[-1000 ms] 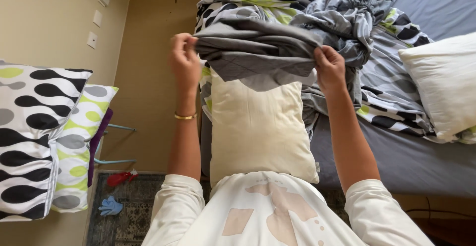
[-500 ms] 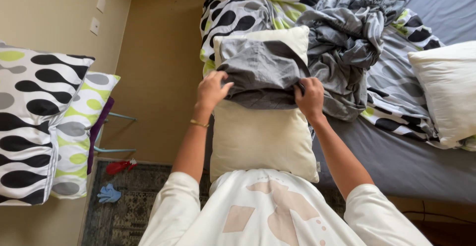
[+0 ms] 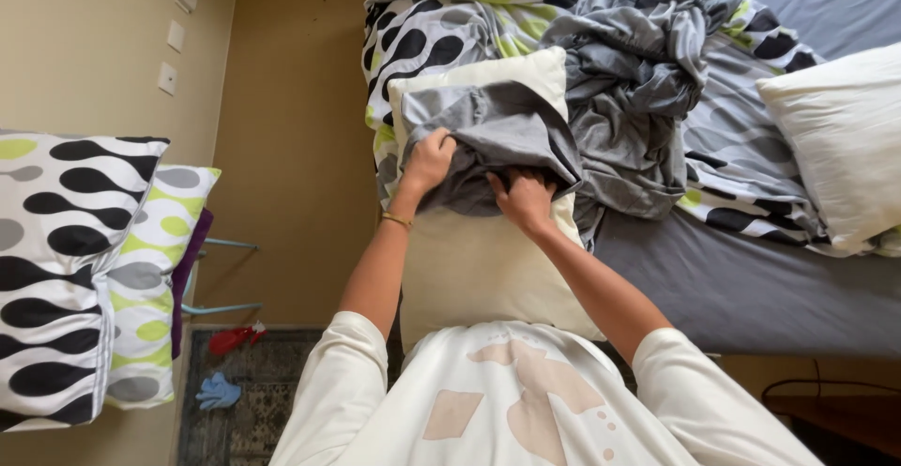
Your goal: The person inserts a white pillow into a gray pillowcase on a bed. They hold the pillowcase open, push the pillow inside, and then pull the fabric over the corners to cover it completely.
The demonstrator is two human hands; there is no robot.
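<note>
Left hand (image 3: 430, 161): my fist bunches the grey pillowcase (image 3: 493, 137) edge.
Right hand (image 3: 524, 198): clamped on its hem, stretching it over the cream pillow (image 3: 479, 269).

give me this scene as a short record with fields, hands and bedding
left hand: grips the edge of the grey pillowcase
right hand: grips the same pillowcase lower down
cream pillow: upright against the person, its top partly inside the pillowcase
bed: grey sheet, crumpled patterned duvet cover, white pillow at right
left side: two patterned pillows by the wall
</note>
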